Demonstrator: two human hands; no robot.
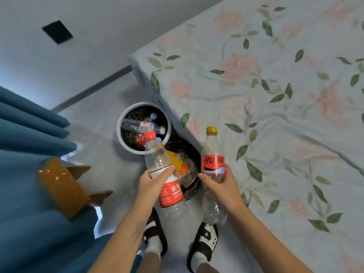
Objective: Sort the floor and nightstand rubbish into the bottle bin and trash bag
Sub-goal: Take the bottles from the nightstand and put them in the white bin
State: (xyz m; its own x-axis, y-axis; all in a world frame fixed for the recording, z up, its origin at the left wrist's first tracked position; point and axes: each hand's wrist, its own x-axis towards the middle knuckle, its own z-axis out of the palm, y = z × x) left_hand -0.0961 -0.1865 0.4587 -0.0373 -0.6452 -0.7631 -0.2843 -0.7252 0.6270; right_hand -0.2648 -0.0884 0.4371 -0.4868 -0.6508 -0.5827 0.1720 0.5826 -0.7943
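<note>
Bottles (171, 191) gripped in both hands, bin (120, 133) beyond

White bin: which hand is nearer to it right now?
Left. The left hand holds a water bottle whose cap reaches the white bin rim. The right hand holds a cola bottle further right, beside the bed.

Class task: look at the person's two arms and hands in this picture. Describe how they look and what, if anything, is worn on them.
Both arms are bare from the frame's lower edge to the wrist: no sleeves show. The left hand and the right hand wear no gloves, and no rings, watch or bracelet can be seen. The fingers have short, unpainted nails as far as the picture shows.
</note>
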